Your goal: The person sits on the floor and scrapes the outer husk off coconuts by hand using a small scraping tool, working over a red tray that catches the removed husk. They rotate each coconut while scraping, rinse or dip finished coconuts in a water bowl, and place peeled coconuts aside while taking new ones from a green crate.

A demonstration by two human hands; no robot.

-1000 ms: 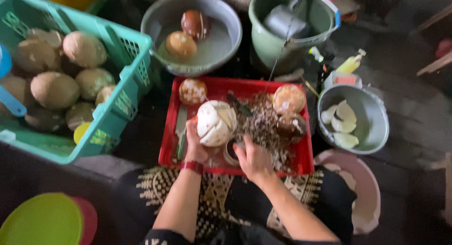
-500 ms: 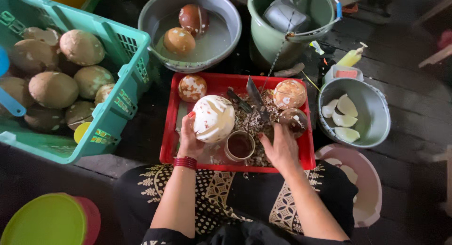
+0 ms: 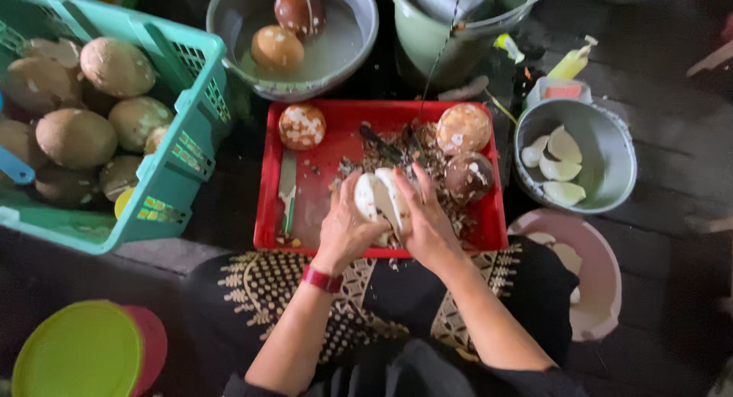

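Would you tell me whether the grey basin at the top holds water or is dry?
It holds water: the grey basin shows a pale, cloudy pool with two brown coconuts sitting in it.

This looks like a floor-level food-preparation spot, perhaps a home back kitchen or a market stall; which one cannot be told. Work goes on over a dark plank floor (image 3: pixel 672 175), not at a counter. A green crate (image 3: pixel 183 175) holds husked coconuts (image 3: pixel 76 137), a red tray (image 3: pixel 321 175) is strewn with shell scraps, and metal basins (image 3: pixel 611 168) and a bucket (image 3: pixel 427 46) stand around.
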